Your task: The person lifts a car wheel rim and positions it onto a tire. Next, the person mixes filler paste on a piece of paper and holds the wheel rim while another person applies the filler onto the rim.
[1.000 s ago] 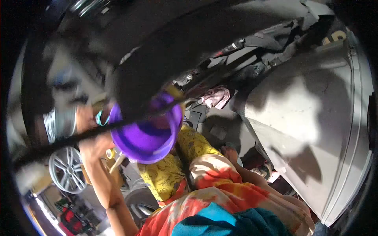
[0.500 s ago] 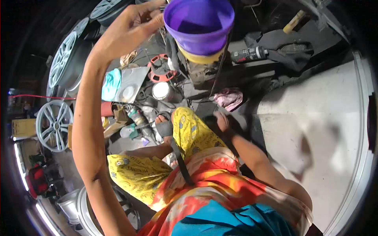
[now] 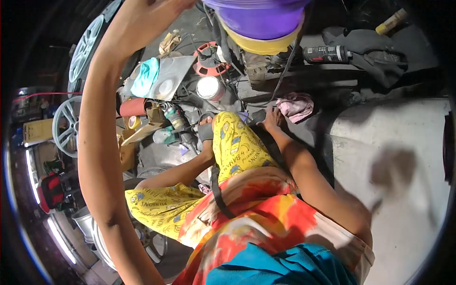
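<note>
My left hand (image 3: 159, 5) is raised at the top edge, left of a purple bucket (image 3: 261, 20); its fingers are mostly cut off, so their grip is hidden. The bucket rests in or on a yellow container (image 3: 261, 45), its top out of view. Low beside my knee, my right hand (image 3: 272, 118) reaches out with fingers extended, at the left edge of a crumpled pink cloth (image 3: 297, 107). No held thing shows in it. Just left of that hand lies a small dark object that I cannot make out.
A light panel (image 3: 394, 142) stretches along the right. A black bottle (image 3: 327, 54) lies beyond the cloth. Ahead are a white-lidded can (image 3: 209, 88), a red cable reel (image 3: 212, 59), a green power tool (image 3: 175, 116) and a turquoise cloth (image 3: 146, 77). Alloy wheels (image 3: 66, 126) stand left.
The view has shifted, so the bucket and my left hand now sit higher, partly out of frame. My right hand has moved forward, up to the pink cloth.
</note>
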`<move>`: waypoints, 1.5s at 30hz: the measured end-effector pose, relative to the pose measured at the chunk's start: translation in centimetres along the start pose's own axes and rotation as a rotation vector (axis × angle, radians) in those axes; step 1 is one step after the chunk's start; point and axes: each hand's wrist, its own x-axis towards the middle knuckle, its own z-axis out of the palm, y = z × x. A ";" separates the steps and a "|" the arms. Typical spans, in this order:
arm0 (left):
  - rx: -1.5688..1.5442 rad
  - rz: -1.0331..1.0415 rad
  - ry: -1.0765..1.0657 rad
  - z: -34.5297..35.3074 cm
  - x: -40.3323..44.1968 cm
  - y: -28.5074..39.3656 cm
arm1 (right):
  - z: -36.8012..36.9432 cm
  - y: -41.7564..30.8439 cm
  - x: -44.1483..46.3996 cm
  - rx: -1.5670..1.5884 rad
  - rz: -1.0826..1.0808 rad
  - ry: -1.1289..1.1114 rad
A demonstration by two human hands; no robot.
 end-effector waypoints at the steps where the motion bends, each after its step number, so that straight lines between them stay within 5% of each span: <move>1: -0.006 0.004 -0.004 0.2 0.3 -1.4 | 1.5 0.6 0.6 -0.034 -0.026 0.079; 3: 0.073 -0.037 0.318 0.1 0.2 -6.3 | 12.3 4.3 5.6 0.210 0.029 0.250; 4: 0.064 -0.033 0.312 -0.7 -0.8 -7.4 | 16.7 5.8 8.9 0.286 0.036 0.161; 6: 0.619 0.046 0.280 -2.2 -2.6 -8.2 | 4.8 1.4 1.8 0.821 0.311 -0.032; 8: 0.563 0.078 0.283 -1.1 -3.2 -5.4 | 7.4 3.1 3.3 0.869 0.271 -0.031; 10: 0.436 -0.065 0.091 -0.3 -3.7 -2.2 | 0.7 1.8 -0.8 0.600 0.106 -0.137; 12: 0.479 -0.549 -0.256 -1.0 -6.0 2.3 | 0.0 1.6 -0.8 0.673 0.276 -0.142; 14: 0.177 -0.462 -0.396 0.8 -7.4 6.5 | -0.6 2.3 -0.8 0.152 -0.220 -0.065; 16: -0.255 0.175 -0.535 2.7 -6.6 7.8 | 3.2 3.5 -0.3 0.112 -0.215 -0.112; 17: -0.449 0.281 -0.609 4.1 -6.6 8.4 | 5.3 4.1 0.0 0.057 -0.285 -0.215; 21: -0.738 0.305 -0.730 8.9 -5.2 9.6 | 9.5 8.7 -2.1 -0.077 -0.438 -0.552; 32: -0.874 0.350 -0.660 11.7 -0.3 9.7 | 6.4 15.1 -15.1 0.328 -0.194 -0.524; 45: -0.914 0.384 -0.711 14.4 4.6 7.6 | 5.5 15.9 -18.0 0.565 -0.093 -0.498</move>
